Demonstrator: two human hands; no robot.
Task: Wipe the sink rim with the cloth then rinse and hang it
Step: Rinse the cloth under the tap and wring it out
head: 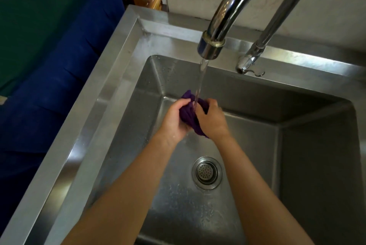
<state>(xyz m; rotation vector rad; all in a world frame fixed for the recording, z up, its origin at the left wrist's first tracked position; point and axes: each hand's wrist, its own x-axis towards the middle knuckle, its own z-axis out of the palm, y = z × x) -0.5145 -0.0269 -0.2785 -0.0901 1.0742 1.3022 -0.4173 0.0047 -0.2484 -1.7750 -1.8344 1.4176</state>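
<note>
A dark purple cloth (188,113) is bunched up between both my hands, low inside the steel sink basin. My left hand (174,121) grips its left side and my right hand (213,119) grips its right side. A stream of water (201,80) runs from the chrome tap spout (211,47) straight down onto the cloth between my hands. The flat sink rim (111,78) runs along the left and back of the basin. Much of the cloth is hidden by my fingers.
A round perforated drain strainer (207,172) sits in the wet basin floor below my wrists. A second chrome pipe with a small hook-like end (250,62) stands on the back rim. Blue fabric (59,78) lies to the left of the sink.
</note>
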